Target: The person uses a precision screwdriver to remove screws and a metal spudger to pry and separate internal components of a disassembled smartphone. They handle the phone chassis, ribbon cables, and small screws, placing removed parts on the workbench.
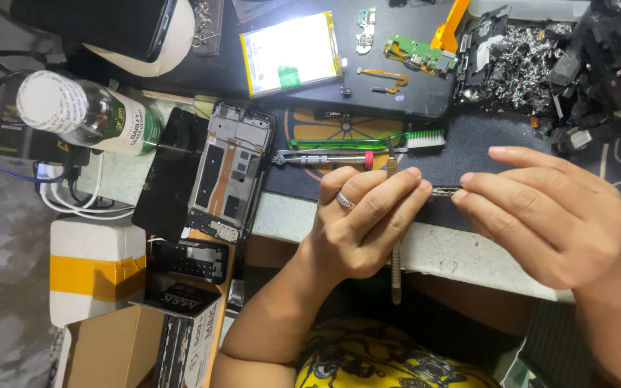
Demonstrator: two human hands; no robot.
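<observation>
A small, thin metal part (445, 191) is pinched between the two hands just above the front edge of the tabletop (461, 255). It is narrow and shiny grey, and only a short stretch of it shows between the fingertips; what kind of part it is cannot be told.

The left hand (364, 219) is curled closed, knuckles up, with a ring on one finger; its fingertips press on the left end of the part. The same hand also holds a slim grey tool (395, 269), which runs upright through the fist, its handle hanging below the hand and its thin tip showing above the fingers. The right hand (551, 215) comes in from the right, fingers long and nearly flat, thumb and fingertips closed on the right end of the part.

Just beyond the hands lie a screwdriver (321, 158) with a red band and a green brush (368, 141) with white bristles, both on a dark mat (468, 154). Further left rests an opened phone frame (230, 172) beside a black screen panel (169, 176) and a clear bottle (84, 111). At the back lie a flat battery (292, 54), a green circuit board (420, 54) and a heap of scrap parts (519, 61).
</observation>
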